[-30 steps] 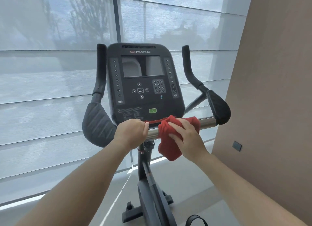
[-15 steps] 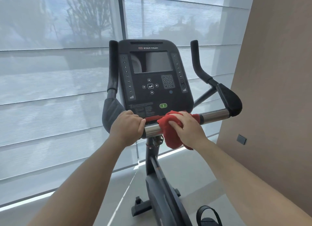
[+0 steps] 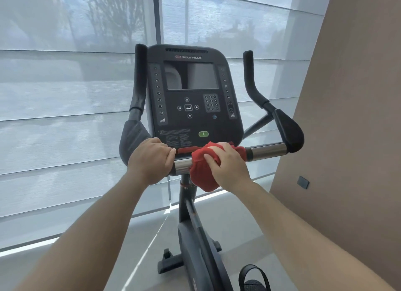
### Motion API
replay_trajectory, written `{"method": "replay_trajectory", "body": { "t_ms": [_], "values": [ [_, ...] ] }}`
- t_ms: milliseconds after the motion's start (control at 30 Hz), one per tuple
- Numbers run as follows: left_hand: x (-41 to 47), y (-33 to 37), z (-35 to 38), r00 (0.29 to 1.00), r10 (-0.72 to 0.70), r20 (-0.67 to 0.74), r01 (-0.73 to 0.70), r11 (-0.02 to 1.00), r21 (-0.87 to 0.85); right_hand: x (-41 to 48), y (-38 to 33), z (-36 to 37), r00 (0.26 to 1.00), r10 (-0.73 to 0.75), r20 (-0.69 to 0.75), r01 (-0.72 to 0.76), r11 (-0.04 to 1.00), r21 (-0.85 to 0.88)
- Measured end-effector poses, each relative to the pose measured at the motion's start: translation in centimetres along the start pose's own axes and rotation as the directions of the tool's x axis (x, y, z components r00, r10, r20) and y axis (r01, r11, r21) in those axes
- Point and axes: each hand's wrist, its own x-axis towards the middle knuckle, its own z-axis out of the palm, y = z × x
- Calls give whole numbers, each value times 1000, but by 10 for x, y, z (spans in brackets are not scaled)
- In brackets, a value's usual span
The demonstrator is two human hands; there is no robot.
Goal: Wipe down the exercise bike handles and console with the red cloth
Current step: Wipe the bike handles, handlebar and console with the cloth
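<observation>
Floor [image 3: 234, 217] is plain light grey. The bike [image 3: 195, 247] stands on it, straight down below the right hand [image 3: 227, 167]. Its front foot [image 3: 170, 263] with a little wheel sits under the left hand [image 3: 152, 160], bright light streak [image 3: 143, 253] just beside it.

Tall windows [image 3: 65, 84] behind sheer grey blinds, tan wall [image 3: 351, 95] right, pale floor [image 3: 227, 217]

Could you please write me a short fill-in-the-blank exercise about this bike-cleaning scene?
1. The right hand holds a ____ cloth round the bar.
2. The left hand grips the bar to the ____ of the cloth.
3. The logo on the console reads STAR ____.
4. The oval button low on the console is ____.
Missing words: red; left; TRAC; green.
</observation>
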Motion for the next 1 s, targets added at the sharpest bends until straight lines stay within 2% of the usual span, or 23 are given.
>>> {"method": "replay_trajectory", "body": {
  "t_ms": [100,367,533,633,733,800,900,1000],
  "values": [
    [0,1,0,1000,-2,-5,2,1000,-4,-4,4,-2,997,-76,23,76,996,36],
    [2,-7,5,999,-28,25,28,999,-14,-2,20,3,995,-13,-103,19,998,61],
    [4,-8,2,999,-27,35,30,998,-63,-4,6,6,993,58,-105,-52,997,60],
    [5,-6,-3,998,-40,49,46,989,-141,-8,-9,6,989,130,-78,-125,990,67],
    [5,-8,-9,999,-39,23,45,941,-335,-15,-20,0,983,172,-58,-168,984,67],
    [6,-23,-16,1000,-6,0,6,910,-414,-16,-28,-2,981,187,-54,-185,982,46],
    [12,-56,-18,990,135,41,-118,952,-281,-10,-60,11,987,161,-24,-160,986,39],
    [17,-70,-11,975,213,58,-194,953,-234,-1,-89,26,994,90,57,-90,996,0]
  ]
}}
